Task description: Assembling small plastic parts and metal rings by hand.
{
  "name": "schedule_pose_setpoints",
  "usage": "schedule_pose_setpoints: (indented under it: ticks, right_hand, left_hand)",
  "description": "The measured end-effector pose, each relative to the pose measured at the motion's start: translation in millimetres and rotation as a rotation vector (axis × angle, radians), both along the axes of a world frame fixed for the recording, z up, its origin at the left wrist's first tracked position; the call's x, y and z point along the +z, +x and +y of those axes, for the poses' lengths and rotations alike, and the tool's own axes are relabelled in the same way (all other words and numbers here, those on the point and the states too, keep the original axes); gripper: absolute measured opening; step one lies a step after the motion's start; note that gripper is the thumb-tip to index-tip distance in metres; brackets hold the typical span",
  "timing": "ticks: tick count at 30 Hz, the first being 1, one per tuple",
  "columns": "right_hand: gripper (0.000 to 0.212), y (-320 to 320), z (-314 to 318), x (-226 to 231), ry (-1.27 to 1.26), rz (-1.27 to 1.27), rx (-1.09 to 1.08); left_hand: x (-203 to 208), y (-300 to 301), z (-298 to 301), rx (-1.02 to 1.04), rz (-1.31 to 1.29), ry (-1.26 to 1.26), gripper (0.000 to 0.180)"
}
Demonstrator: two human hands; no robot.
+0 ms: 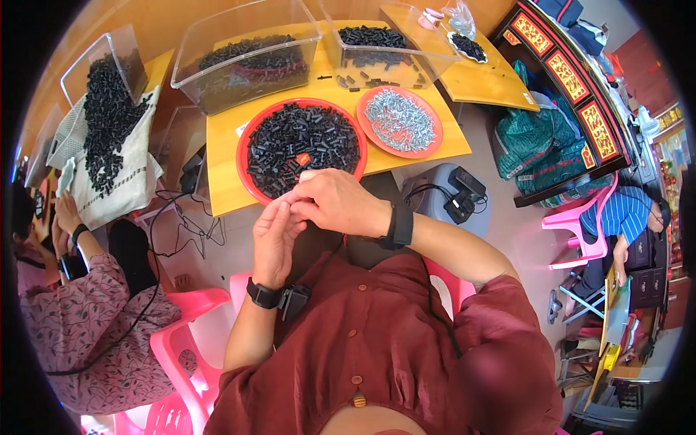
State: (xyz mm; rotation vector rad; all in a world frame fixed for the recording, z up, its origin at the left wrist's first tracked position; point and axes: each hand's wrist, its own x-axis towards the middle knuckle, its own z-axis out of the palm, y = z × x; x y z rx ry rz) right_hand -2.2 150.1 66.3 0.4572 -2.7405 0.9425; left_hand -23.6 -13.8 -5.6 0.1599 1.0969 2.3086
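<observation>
In the head view, the left hand [272, 243] and right hand [341, 203] are met with pinched fingertips, any held piece indiscernible, at the red basin [242, 161] of black parts [297, 138]; fingertip fitting is presumed underway, steady alignment called for.

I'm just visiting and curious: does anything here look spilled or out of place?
Two small things: a reddish-orange piece stands out by colour among the black parts in the red basin, and a loose black piece lies on the yellow table, away from the heaps.
</observation>
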Motion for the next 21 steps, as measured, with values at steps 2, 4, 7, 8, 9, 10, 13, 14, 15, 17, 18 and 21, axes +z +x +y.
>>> schedule_pose_setpoints:
  ticks: [2,4,7,8,9,10,13,14,15,17,18,21]
  right_hand:
    - [0.016,3,6,-1,-0.045,-0.076,0.084]
    - [0.015,5,17,1,-0.148,-0.097,0.117]
    - [0.014,-6,69,-3,-0.036,0.016,-0.059]
    - [0.013,-7,89,3,0.048,-0.014,-0.244]
    - [0.011,-13,118,-1,0.080,-0.012,-0.335]
    - [0.011,-18,153,-13,0.165,-0.009,-0.419]
    - [0.010,-20,208,-21,0.320,-0.061,-0.551]
    - [0.009,-20,216,-24,0.319,-0.072,-0.563]
    - [0.011,-20,223,-29,0.317,-0.083,-0.576]
    - [0.012,-22,220,-28,0.294,-0.105,-0.562]
    - [0.013,-23,218,-28,0.240,-0.165,-0.565]
    - [0.013,-24,220,-36,0.229,-0.209,-0.545]
  left_hand:
    - [-2,0,0,-0.013,-0.031,-0.010,0.030]
    - [-5,1,0,0.005,-0.012,-0.027,0.026]
    - [-2,0,-1,0.027,-0.013,-0.027,0.023]
    - [-2,0,-1,0.042,-0.020,-0.030,0.021]
    - [0,-1,-1,0.040,-0.021,-0.029,0.021]
    - [2,-1,0,0.020,-0.017,-0.031,0.022]
    - [1,-2,0,-0.008,-0.009,-0.030,0.022]
    - [0,-2,0,-0.018,-0.001,-0.030,0.022]
    - [-1,-1,0,-0.018,-0.002,-0.032,0.022]
    - [-1,-2,-1,-0.007,-0.006,-0.006,0.022]
    - [-1,-2,-1,-0.008,-0.007,-0.009,0.022]
    - [-3,-3,-1,-0.010,-0.006,-0.010,0.022]
